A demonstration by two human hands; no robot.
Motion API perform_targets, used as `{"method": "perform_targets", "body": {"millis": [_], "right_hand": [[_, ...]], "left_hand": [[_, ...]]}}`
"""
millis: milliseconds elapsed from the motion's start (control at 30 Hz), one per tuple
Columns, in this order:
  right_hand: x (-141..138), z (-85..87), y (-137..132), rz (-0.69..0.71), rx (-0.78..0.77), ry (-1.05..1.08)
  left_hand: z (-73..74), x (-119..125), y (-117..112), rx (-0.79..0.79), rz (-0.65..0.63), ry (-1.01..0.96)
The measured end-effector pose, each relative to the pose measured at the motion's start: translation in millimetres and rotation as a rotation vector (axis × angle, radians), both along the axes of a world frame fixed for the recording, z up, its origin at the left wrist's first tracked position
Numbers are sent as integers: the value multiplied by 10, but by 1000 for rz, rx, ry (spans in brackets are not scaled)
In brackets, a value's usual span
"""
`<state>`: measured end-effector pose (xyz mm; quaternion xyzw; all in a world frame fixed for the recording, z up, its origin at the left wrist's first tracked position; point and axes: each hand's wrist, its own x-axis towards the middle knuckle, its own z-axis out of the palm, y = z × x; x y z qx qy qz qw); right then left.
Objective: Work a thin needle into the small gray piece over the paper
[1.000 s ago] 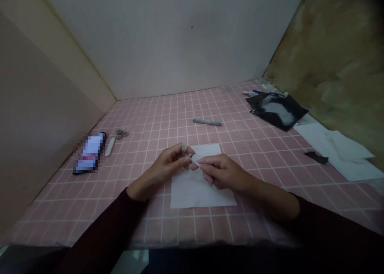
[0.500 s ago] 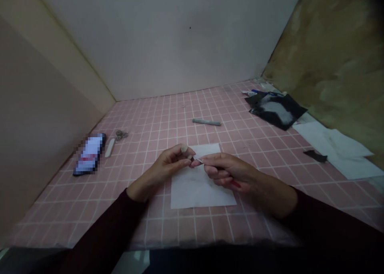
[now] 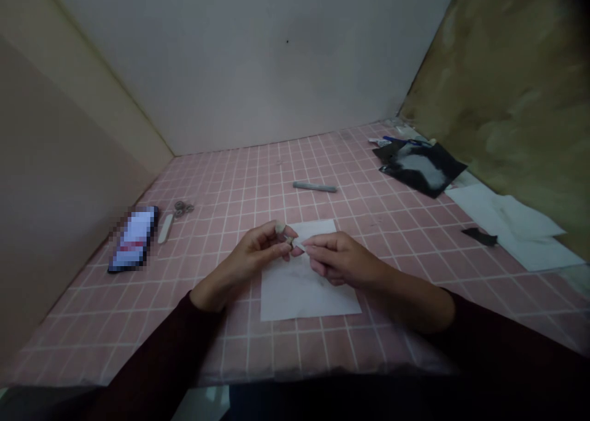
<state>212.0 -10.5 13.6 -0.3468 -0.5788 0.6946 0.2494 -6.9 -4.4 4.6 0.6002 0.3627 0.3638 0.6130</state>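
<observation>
My left hand (image 3: 260, 249) pinches a small pale, grey-beige piece (image 3: 280, 227) with a rounded end between thumb and fingers. Its exact kind is too small to make out. Closed around a slim tool with a thin, light tip (image 3: 300, 246) is my right hand (image 3: 338, 259). The tip points at the lower part of the small piece, and whether they touch I cannot tell. The tool's handle is hidden in the palm. Both hands are over a white sheet of paper (image 3: 308, 298) with faint grey smudges, lying on the pink checked tablecloth (image 3: 221, 193).
A grey marker (image 3: 314, 187) lies beyond the paper. On the left are a phone (image 3: 133, 240), a white flat stick (image 3: 165, 229) and small grey rings (image 3: 183, 209). To the right are dusty black sheets (image 3: 424, 168), white papers (image 3: 516, 224) and a black scrap (image 3: 480, 236).
My right hand's fingers have shifted on the tool, and its red handle, visible before, is now hidden. My left hand keeps hold of the small piece. The whole view has moved slightly.
</observation>
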Motion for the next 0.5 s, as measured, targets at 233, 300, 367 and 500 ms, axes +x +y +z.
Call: {"method": "perform_targets", "body": {"millis": [233,300,367,500], "right_hand": [[3,-33,12,60,-69,35],[-6,-65,-26,41,311,-74],[-15,-88,-58,-4,619,-165],[-17,-63,-54,-29,506,-163]], "left_hand": [[-1,10,-23,1,8,-22],[-23,10,-19,12,22,7],[-36,14,-16,-1,46,35],[-23,18,-16,-43,34,32]]}}
